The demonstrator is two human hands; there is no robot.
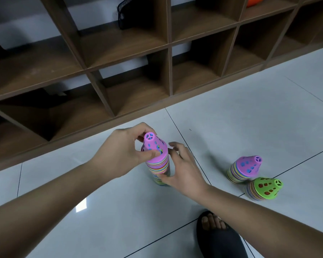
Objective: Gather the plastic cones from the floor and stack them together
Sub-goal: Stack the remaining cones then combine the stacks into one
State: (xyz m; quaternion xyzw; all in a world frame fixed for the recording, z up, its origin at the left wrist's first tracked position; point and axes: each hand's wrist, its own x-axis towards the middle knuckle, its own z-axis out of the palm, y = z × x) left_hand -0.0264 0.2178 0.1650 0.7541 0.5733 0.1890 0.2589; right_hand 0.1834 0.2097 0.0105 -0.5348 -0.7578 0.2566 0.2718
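The left hand (127,149) pinches the purple top cone (154,144) of the tall stack (158,167), which stands on the floor (231,118). The right hand (184,169) wraps around its lower rims. Best to keep it upright and press straight down. There are three stacks: this one, plus a purple-topped stack (244,170) and a green-topped stack (263,189) at its 4 o'clock.

Glossy tiled floor (231,127); matt wood-look shelf (168,71); smooth perforated plastic cones (156,151); matt slipper (220,241).

Glossy pale floor tiles (231,127) meet brown wooden cubby shelving (168,53).
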